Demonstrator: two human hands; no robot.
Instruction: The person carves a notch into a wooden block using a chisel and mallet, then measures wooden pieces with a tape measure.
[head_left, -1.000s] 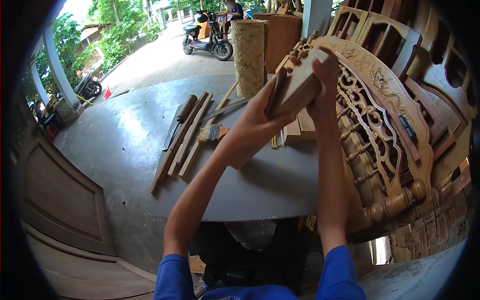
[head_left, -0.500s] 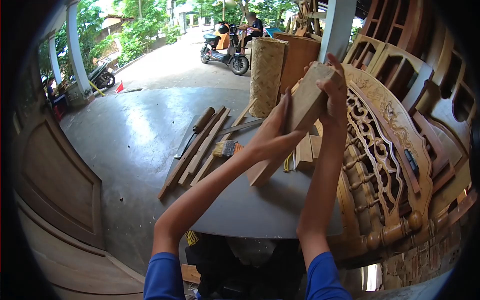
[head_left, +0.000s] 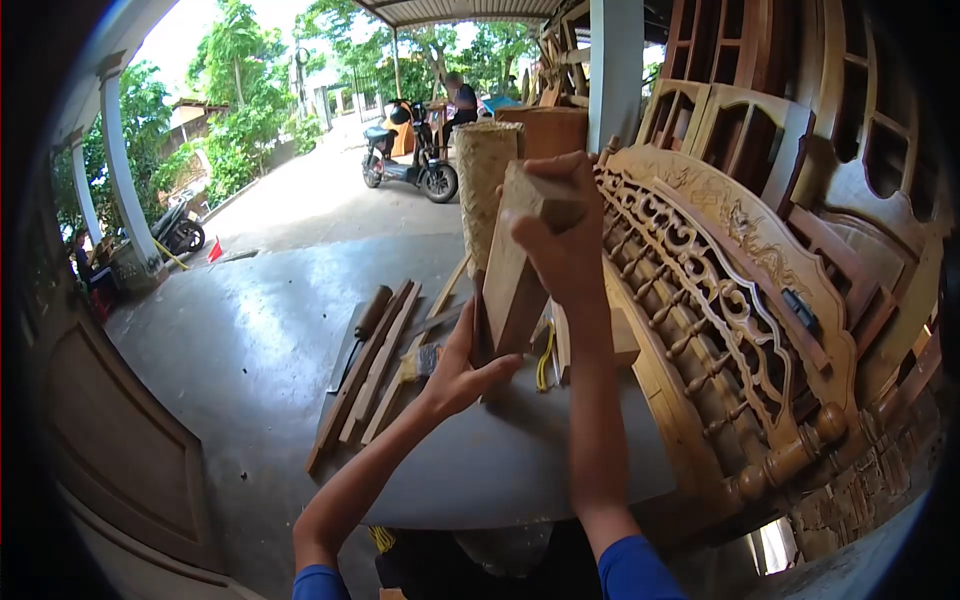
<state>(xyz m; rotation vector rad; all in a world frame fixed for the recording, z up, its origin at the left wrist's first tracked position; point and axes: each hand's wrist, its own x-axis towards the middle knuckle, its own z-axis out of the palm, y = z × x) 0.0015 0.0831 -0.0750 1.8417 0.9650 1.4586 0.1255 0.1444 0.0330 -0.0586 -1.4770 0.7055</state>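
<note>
A thick wooden block (head_left: 518,275) is held up over the grey table (head_left: 445,480), tilted with its upper end toward the right. My right hand (head_left: 565,235) grips that upper end, thumb across the near face and fingers over the top. Low on the block's left side, my left hand (head_left: 465,365) is closed around it, thumb across the near side. A thin dark edge (head_left: 479,300) shows between the left fingers and the wood. Just left of that hand lies a paintbrush (head_left: 424,362), partly covered.
Wooden strips (head_left: 362,375) and a wooden-handled tool (head_left: 373,312) lie on the table's left. A yellow cord (head_left: 544,362) and wood pieces (head_left: 622,340) lie right of the block. Behind stands a woven roll (head_left: 480,190); carved panels (head_left: 735,300) lean on the right. A person (head_left: 461,100) sits beyond a scooter (head_left: 410,165).
The view has shifted, so the background sits lower and further left. The block has turned more upright, and my left hand is now lower along its side. Both hands still hold it.
</note>
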